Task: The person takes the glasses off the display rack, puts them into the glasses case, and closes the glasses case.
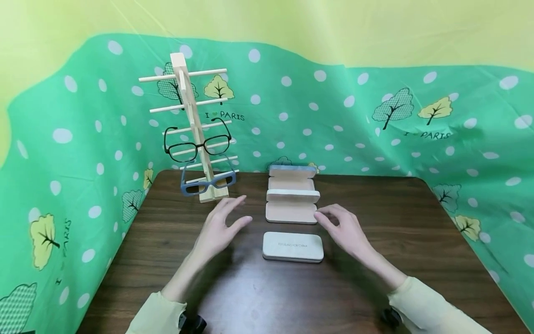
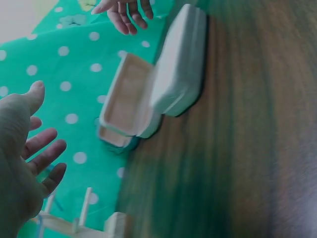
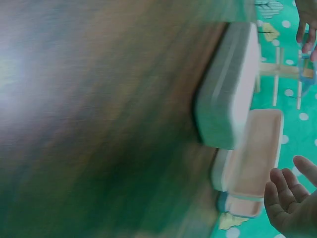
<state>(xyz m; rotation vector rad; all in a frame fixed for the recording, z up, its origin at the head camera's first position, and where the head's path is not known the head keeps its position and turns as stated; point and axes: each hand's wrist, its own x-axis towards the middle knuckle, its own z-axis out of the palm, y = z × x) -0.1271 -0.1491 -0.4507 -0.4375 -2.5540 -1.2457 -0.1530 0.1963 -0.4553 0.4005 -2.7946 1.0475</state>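
Note:
A closed pale glasses case (image 1: 293,247) (image 2: 181,59) (image 3: 230,84) lies on the dark wooden table (image 1: 417,241) between my hands. Just behind it sits an open case (image 1: 291,211) (image 2: 126,94) (image 3: 255,148), and behind that a second open case (image 1: 291,178) with a blue-grey shell. My left hand (image 1: 227,220) (image 2: 29,148) hovers open, fingers spread, left of the cases and in front of the rack. My right hand (image 1: 331,220) (image 3: 290,198) is open too, its fingertips at the right edge of the nearer open case. Neither hand holds anything.
A wooden glasses rack (image 1: 189,106) (image 2: 84,218) (image 3: 277,69) stands at the table's back left. It carries black-framed glasses (image 1: 197,141) and, lower down, blue-framed glasses (image 1: 207,182). Green dotted cloth (image 1: 375,130) walls the table's back and sides.

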